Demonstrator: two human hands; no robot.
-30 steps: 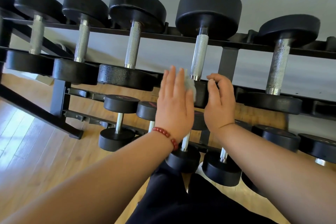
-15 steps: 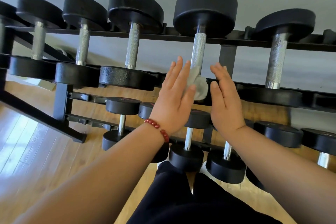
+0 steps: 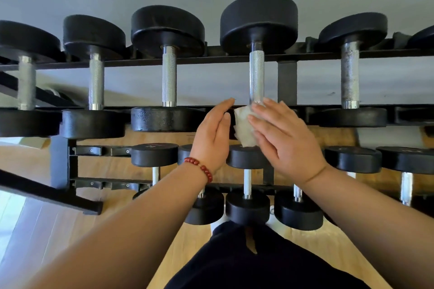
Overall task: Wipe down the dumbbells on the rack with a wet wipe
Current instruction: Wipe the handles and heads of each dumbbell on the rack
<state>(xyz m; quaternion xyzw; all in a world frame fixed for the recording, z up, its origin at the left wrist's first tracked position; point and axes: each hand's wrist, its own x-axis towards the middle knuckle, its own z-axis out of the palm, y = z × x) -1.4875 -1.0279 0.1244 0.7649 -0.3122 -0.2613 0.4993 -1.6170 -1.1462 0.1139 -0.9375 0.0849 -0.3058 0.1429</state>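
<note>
A black rack point(image 3: 287, 82) carries two rows of black dumbbells with knurled steel handles. The largest dumbbell point(image 3: 257, 73) of the upper row is straight ahead. Its near head is mostly hidden behind my hands. A crumpled white wet wipe point(image 3: 244, 128) lies against that near head. My right hand point(image 3: 279, 134) presses on the wipe with straight fingers. My left hand point(image 3: 212, 135), with a red bead bracelet at the wrist, is held flat and edge-on just left of the wipe, fingers straight.
Other upper-row dumbbells point(image 3: 169, 70) stand to both sides, and smaller ones point(image 3: 246, 180) fill the lower row below my wrists. A wooden floor point(image 3: 42, 230) lies at the left; a grey wall rises behind. My dark trousers are at the bottom centre.
The wipe has passed from under my left hand's fingers to under my right hand. Both hands have dropped from the handle's base to the near head.
</note>
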